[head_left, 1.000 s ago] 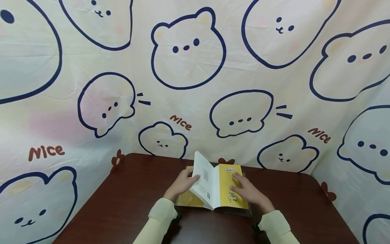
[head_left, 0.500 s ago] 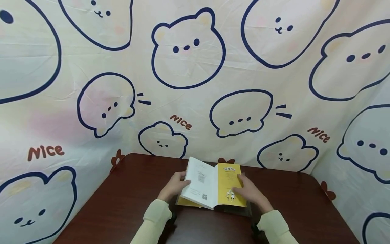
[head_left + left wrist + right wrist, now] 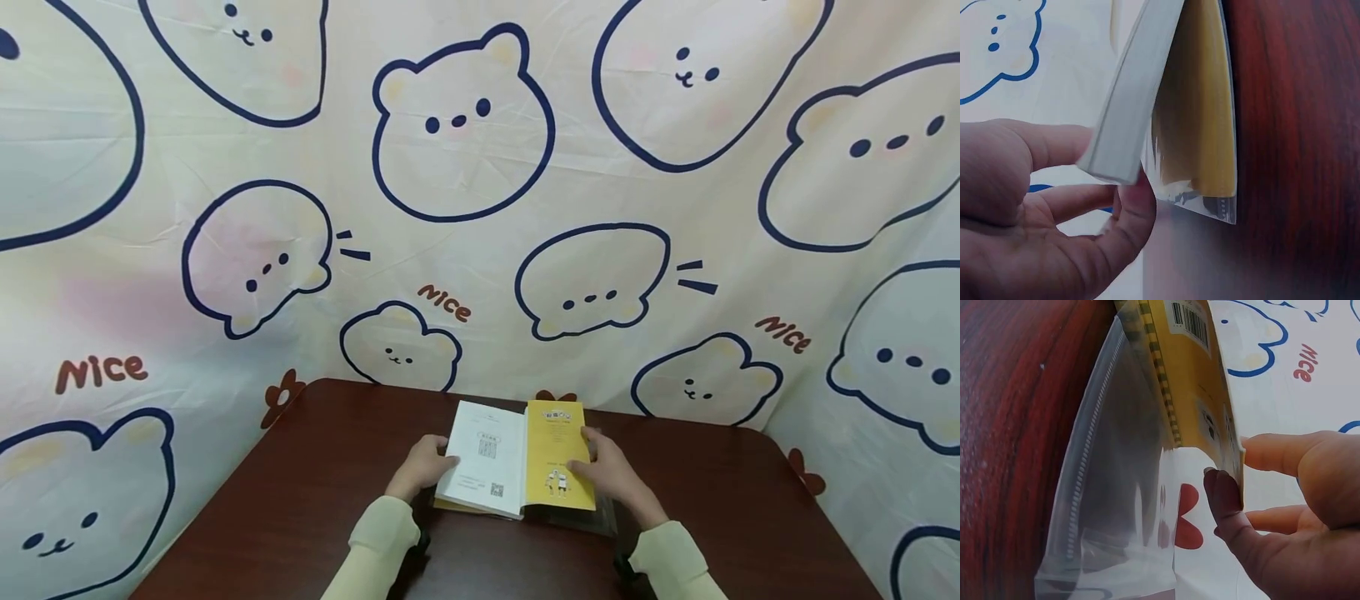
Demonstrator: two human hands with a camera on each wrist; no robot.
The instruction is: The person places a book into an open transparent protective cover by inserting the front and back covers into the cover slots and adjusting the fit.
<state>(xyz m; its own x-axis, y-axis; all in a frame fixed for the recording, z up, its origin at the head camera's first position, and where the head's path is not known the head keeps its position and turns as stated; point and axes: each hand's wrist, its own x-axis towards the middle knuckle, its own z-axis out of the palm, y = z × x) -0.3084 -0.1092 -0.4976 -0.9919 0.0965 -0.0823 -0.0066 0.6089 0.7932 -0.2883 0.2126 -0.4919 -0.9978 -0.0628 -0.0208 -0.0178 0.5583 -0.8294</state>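
A book lies open in the head view, its white last page point(image 3: 468, 454) on the left and its yellow inside back cover point(image 3: 551, 450) on the right. My left hand point(image 3: 420, 468) pinches the thick block of pages point(image 3: 1129, 106) between thumb and fingers. With thumb and fingers, my right hand point(image 3: 613, 473) holds the edge of the back cover, whose outside carries a barcode point(image 3: 1189, 322). Underneath spreads a clear plastic book sleeve point(image 3: 1116, 444); its left half wraps the yellow front cover point(image 3: 1200, 125). The right half hangs loose from the back cover.
A dark reddish-brown table point(image 3: 300, 500) is under the book. Behind it and at both sides hangs a pale cloth point(image 3: 465, 267) printed with cartoon bears. The cloth meets the table's back edge just beyond the book.
The left hand has lowered the page block to the left, so the white page lies flatter. The book and right hand have shifted slightly left, and the right hand now grips the cover's edge.
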